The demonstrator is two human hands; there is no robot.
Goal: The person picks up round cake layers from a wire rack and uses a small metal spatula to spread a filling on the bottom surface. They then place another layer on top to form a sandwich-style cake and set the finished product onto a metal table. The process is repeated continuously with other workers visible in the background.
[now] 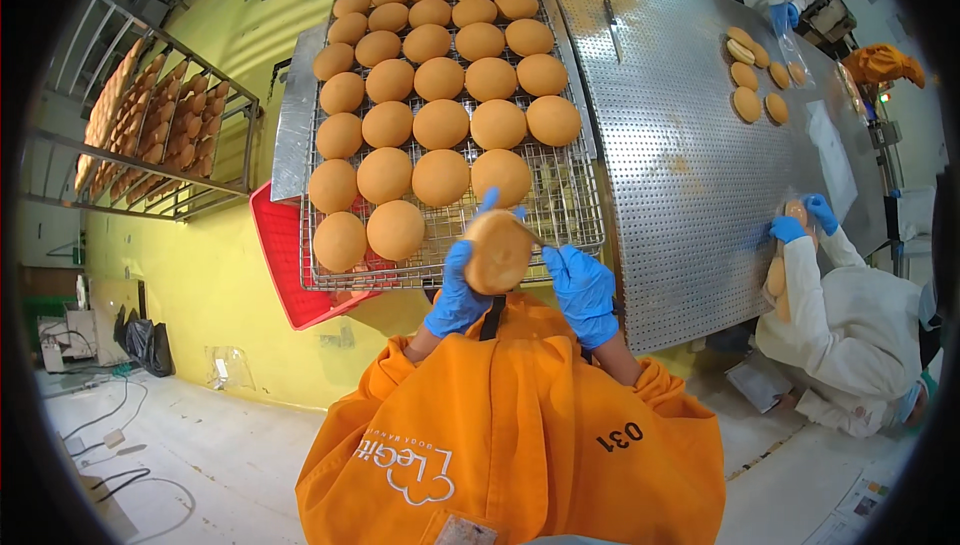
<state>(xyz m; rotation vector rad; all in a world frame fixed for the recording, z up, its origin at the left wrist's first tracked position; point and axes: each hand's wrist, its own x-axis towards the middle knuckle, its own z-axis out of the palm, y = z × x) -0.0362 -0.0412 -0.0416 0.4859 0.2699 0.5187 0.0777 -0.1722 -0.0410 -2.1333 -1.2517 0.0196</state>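
Observation:
My left hand [457,293], in a blue glove, is closed around a round golden-brown bun [500,257], tilted up with a paler face toward me. My right hand [583,290], also gloved in blue, is closed on a thin knife whose narrow blade points at the bun's right edge; its handle is hidden in the fingers. Just beyond my hands, rows of similar buns [440,125] lie on a wire rack [570,195]. The rack's near right corner shows bare wire.
A red crate [285,260] sits under the rack's left side. To the right stands a perforated metal table [680,195] with another knife [612,30] and several buns [745,75]. Co-workers in white [850,315] handle bagged buns there. A loaded rack trolley [165,125] stands left.

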